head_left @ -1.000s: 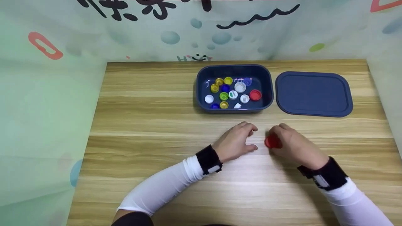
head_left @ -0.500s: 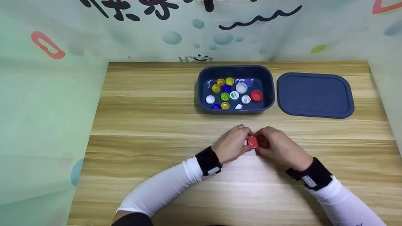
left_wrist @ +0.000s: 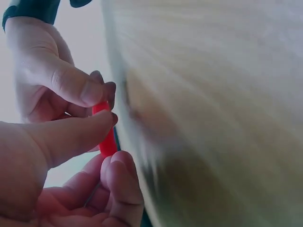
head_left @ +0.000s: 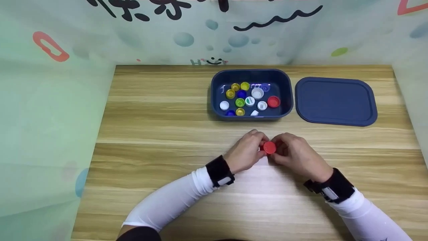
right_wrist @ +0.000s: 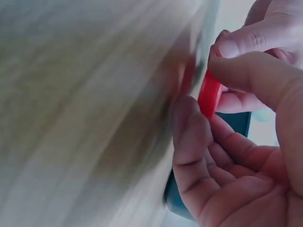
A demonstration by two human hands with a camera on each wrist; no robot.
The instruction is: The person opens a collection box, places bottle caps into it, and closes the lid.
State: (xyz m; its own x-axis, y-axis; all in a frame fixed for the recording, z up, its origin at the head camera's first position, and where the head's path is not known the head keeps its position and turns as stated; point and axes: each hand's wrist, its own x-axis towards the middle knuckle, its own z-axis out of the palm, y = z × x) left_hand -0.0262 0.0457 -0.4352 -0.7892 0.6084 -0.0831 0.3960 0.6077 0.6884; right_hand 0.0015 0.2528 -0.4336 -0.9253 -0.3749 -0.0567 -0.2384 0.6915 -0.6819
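A round red bottle cap (head_left: 269,147) is held between both hands in front of the box. My left hand (head_left: 243,150) pinches its left side with thumb and fingers. From the right, my right hand (head_left: 299,155) pinches the same cap. In the left wrist view the cap (left_wrist: 109,137) appears edge-on between the fingertips of the two hands. The right wrist view also shows the red cap (right_wrist: 209,94) tilted between thumb and fingers, close above the tabletop. Some of its rim is covered by fingertips.
Beyond the hands stands a dark blue box (head_left: 215,112) with several bottle caps inside: yellow, blue, green, white and red. Its flat blue lid (head_left: 336,101) lies to the right. A printed curtain (head_left: 150,43) borders the wooden table (head_left: 153,110).
My right hand has brought the red cap leftward to my left hand, which was apart with nothing in it. Since then both hands and the cap have shifted slightly toward the box.
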